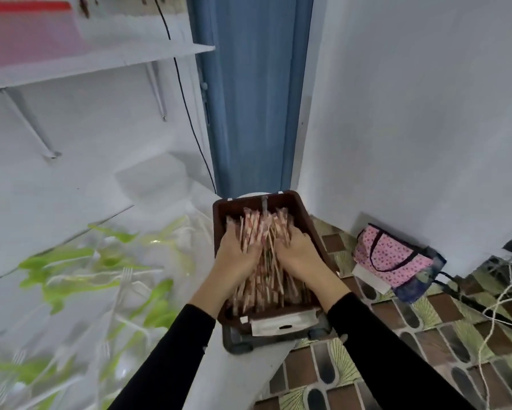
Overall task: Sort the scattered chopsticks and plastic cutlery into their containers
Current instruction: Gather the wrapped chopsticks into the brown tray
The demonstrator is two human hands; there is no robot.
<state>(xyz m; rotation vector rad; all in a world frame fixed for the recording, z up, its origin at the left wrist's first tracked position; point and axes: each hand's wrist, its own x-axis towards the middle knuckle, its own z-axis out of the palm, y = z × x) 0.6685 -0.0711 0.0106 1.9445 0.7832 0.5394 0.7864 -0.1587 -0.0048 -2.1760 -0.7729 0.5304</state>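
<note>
A dark brown rectangular tray [303, 210] stands at the right end of the white table and is full of paper-wrapped chopsticks [263, 279]. My left hand [237, 255] and my right hand [297, 254] are both inside the tray. They press in from either side on a raised bundle of the chopsticks, fingers curled round it. Green and white plastic cutlery [101, 279] lies scattered over the table to the left, blurred.
A grey holder [281, 331] sits under the tray's near end. A white shelf [101, 63] hangs on the left wall above the table. On the tiled floor at right lie a pink patterned bag [393, 255] and loose cords [497, 309].
</note>
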